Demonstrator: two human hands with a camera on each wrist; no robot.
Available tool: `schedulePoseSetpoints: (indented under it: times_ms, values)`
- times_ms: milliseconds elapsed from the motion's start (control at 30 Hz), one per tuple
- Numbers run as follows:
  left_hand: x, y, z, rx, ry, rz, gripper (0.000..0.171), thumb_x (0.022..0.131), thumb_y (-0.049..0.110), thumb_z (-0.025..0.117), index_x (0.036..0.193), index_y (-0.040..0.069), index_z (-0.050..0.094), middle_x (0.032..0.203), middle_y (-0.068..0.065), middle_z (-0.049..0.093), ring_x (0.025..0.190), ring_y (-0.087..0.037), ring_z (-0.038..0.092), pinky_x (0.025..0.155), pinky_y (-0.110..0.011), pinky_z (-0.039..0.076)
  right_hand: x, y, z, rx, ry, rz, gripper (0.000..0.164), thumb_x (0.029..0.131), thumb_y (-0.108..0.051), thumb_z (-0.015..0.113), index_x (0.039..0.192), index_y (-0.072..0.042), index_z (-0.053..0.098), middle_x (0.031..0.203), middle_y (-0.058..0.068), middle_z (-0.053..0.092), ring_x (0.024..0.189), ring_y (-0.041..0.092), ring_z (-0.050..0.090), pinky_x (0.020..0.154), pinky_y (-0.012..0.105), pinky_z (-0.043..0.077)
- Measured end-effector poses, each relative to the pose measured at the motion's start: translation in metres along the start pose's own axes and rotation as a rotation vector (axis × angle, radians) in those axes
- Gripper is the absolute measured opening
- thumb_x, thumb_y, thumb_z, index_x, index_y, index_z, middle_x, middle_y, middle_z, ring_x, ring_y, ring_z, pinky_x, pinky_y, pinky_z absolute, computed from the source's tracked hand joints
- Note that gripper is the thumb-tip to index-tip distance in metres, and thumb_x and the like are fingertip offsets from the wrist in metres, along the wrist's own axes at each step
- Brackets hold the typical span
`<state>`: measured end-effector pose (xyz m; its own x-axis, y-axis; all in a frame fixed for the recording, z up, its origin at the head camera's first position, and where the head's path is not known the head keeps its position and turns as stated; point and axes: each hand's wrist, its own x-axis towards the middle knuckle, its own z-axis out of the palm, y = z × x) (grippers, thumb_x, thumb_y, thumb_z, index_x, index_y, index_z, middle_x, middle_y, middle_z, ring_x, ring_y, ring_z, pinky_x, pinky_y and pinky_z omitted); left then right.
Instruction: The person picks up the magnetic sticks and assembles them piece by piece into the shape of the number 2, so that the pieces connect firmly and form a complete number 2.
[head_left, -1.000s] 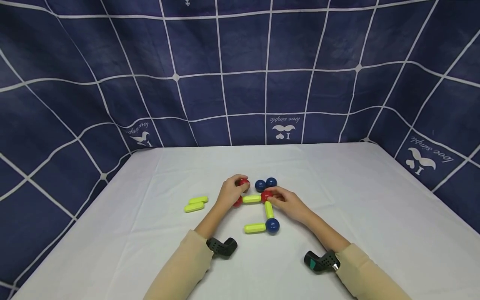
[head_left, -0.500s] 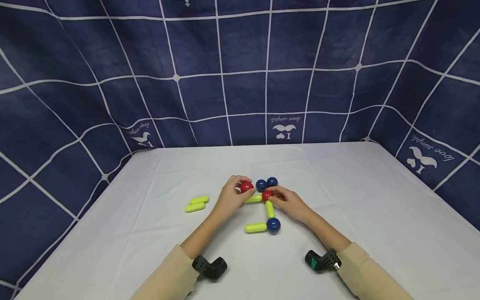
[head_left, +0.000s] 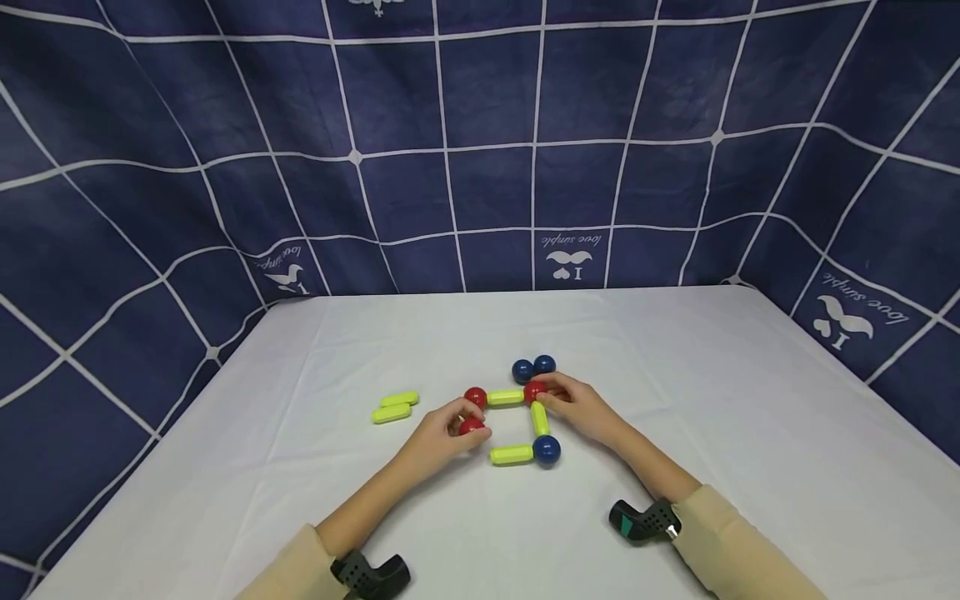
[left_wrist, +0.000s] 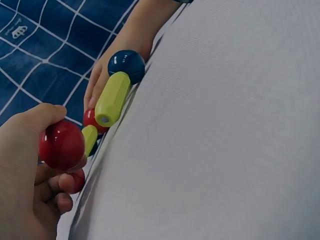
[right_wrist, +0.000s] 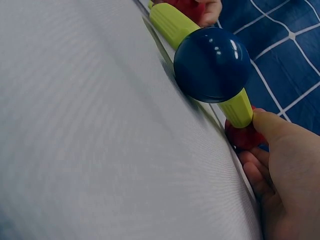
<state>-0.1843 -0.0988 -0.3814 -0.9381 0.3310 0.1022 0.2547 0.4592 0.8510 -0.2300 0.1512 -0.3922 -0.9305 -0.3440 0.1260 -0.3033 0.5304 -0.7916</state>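
Two hands sit over the white table, roughly mid-width; left hand pinches a red ball between thumb and curled fingers, at the unclosed left side of a three-sided layout; whether that ball touches the cloth, can't tell; right hand pinches the far right corner ball, also red, thumb against fingertips; far side is a yellow-green rod running from that ball to the far left corner ball, red; left fingers lie right by the latter, contact unclear; right side is a second rod, down to a near blue ball; near side is a third rod, joined to the blue ball, its left end free; a gap of cloth separates that end from the ball in the left hand; two spare blue balls sit side by side just beyond the far right corner, tight to the right fingertips; two loose rods lie together left of the layout, outboard of the left hand; wide cloth runs from there to the left edge, and more from the right forearm to the right edge; back edge meets a dark blue gridded curtain, well apart from the layout.
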Motion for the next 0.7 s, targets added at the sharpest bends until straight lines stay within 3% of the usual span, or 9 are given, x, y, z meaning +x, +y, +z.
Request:
schedulePoseSetpoints:
  times_ms: [133, 433, 533, 700]
  values:
    - [-0.001, -0.002, -0.001, 0.009, -0.051, -0.004, 0.021, 0.082, 0.032, 0.065, 0.096, 0.018, 0.059, 0.070, 0.001, 0.045, 0.065, -0.012, 0.043, 0.055, -0.020, 0.035, 0.000, 0.000, 0.000, 0.003, 0.003, -0.007, 0.035, 0.091, -0.026, 0.054, 0.122, -0.011, 0.054, 0.107, 0.008, 0.061, 0.088, 0.014, 0.054, 0.075, 0.023, 0.046]
    - [-0.006, -0.007, -0.010, 0.047, -0.170, 0.032, 0.024, 0.081, 0.033, 0.066, 0.101, 0.022, 0.061, 0.085, 0.001, 0.053, 0.077, -0.013, 0.046, 0.062, -0.021, 0.039, 0.001, -0.002, 0.001, -0.007, 0.002, -0.018, 0.036, 0.091, -0.026, 0.053, 0.123, -0.010, 0.053, 0.111, 0.009, 0.060, 0.090, 0.017, 0.055, 0.077, 0.026, 0.047]
    - [-0.008, -0.009, -0.013, 0.038, -0.210, 0.044, 0.031, 0.080, 0.033, 0.068, 0.107, 0.021, 0.060, 0.090, 0.001, 0.055, 0.078, -0.012, 0.046, 0.064, -0.021, 0.040, -0.005, -0.008, -0.003, -0.119, 0.010, -0.073, 0.042, 0.091, -0.029, 0.053, 0.128, -0.010, 0.047, 0.123, 0.011, 0.051, 0.105, 0.023, 0.053, 0.088, 0.037, 0.046]
    - [-0.006, -0.012, -0.014, 0.041, -0.245, 0.064, 0.037, 0.079, 0.027, 0.070, 0.112, 0.018, 0.059, 0.096, -0.002, 0.055, 0.078, -0.012, 0.045, 0.065, -0.019, 0.040, -0.022, -0.030, -0.009, -0.465, 0.087, -0.221, 0.047, 0.087, -0.037, 0.057, 0.129, -0.018, 0.048, 0.131, 0.006, 0.045, 0.120, 0.026, 0.046, 0.095, 0.048, 0.041]
